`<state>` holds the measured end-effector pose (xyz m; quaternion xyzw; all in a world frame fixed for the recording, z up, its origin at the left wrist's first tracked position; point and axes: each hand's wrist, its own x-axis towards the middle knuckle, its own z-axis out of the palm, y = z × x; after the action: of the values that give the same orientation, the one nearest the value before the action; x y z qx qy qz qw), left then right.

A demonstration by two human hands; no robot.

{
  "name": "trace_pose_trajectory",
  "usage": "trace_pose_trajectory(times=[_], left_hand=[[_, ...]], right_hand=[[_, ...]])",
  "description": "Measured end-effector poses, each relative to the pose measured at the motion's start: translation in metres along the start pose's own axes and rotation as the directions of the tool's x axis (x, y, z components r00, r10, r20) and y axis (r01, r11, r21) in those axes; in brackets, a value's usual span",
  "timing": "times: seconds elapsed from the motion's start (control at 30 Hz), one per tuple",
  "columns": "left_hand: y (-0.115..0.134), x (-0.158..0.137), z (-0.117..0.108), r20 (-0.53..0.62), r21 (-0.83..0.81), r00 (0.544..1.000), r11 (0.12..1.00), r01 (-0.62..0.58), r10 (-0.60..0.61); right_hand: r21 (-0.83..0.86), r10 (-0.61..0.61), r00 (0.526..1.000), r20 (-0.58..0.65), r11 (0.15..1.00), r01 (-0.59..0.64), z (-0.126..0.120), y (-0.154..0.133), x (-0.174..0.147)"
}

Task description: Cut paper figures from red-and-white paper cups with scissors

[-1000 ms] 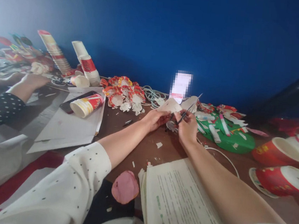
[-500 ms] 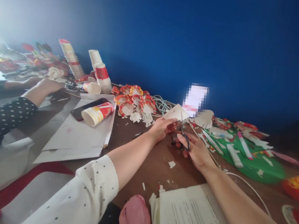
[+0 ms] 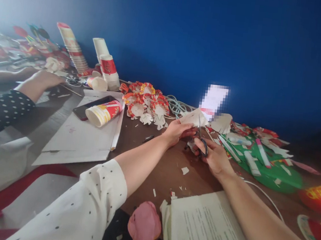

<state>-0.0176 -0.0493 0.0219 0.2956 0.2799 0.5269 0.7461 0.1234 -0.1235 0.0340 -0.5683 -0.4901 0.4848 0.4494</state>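
Note:
My left hand (image 3: pixel 178 132) grips a piece of white paper (image 3: pixel 193 116) by its near edge. My right hand (image 3: pixel 212 154) is closed around the dark handles of a pair of scissors (image 3: pixel 204 147). The scissor blades point up and away from me and lie against the paper. How far they have cut in is too small to tell. Just behind the paper stands a bright, blurred-out white rectangle (image 3: pixel 212 100). Small paper scraps (image 3: pixel 185 170) lie on the brown table below my hands.
On the left, a co-worker's hand (image 3: pixel 45 80) reaches over the table. Paper cups (image 3: pixel 108 70) stand in stacks; one cup (image 3: pixel 99 114) lies near a phone (image 3: pixel 79 108). Red cut-paper pieces (image 3: pixel 143 101) are heaped behind. Markers (image 3: pixel 263 153) lie on a green sheet (image 3: pixel 284 182); printed papers (image 3: pixel 208 224) are in front.
The view has shifted slightly. My hands, with the paper and scissors, appear a little further right. Both holds stay the same.

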Motion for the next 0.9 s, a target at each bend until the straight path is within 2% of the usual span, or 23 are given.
trace_pose_trajectory(times=[0.37, 0.9], left_hand=[[0.0017, -0.0011, 0.0016, -0.015, -0.002, 1.000, 1.000, 0.012, -0.012], [0.0023, -0.0018, 0.0033, -0.039, -0.032, 0.999, 0.999, 0.022, -0.023]], right_hand=[[-0.101, -0.027, 0.999, -0.017, 0.995, 0.025, -0.0009, 0.0013, 0.0010], [-0.129, -0.019, 0.999, -0.031, 0.992, 0.015, -0.0013, 0.0037, 0.0027]])
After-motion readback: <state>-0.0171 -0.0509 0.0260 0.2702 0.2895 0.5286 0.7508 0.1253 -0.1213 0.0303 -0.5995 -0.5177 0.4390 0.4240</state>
